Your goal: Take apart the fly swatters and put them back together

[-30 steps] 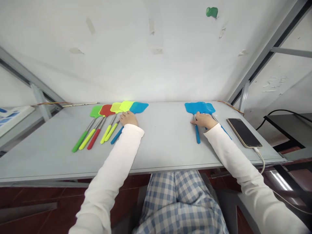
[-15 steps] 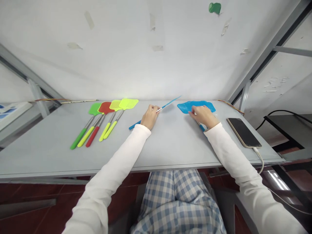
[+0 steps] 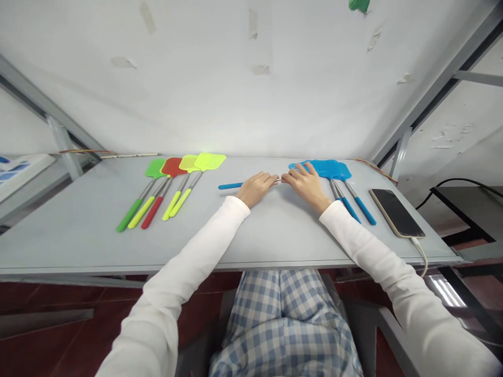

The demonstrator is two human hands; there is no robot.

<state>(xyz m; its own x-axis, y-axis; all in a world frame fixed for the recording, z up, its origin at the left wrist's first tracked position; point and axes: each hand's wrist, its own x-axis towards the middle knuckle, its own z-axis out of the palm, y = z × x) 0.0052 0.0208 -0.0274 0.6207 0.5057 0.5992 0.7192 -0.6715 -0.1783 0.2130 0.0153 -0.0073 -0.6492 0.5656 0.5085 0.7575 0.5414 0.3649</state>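
My left hand (image 3: 257,189) is closed around a blue fly swatter (image 3: 230,186), its blue handle sticking out to the left. Fingertips of my right hand (image 3: 307,186) pinch the same swatter's thin metal shaft, close beside my left fingers. Behind my right hand, the held swatter's head is mostly hidden and hard to tell from the others. Just to the right lie several blue fly swatters (image 3: 335,170), heads overlapping toward the wall and handles pointing toward me.
At left on the grey table (image 3: 78,235) lie a green fly swatter (image 3: 128,215), a red one (image 3: 152,212) and several yellow ones (image 3: 181,203). A phone (image 3: 396,212) with a white cable lies at right. The wall (image 3: 251,115) stands behind the table.
My right hand has moved left from the blue swatters to the shaft of the held one. The held swatter has turned more level, and the blue handles at right now show.
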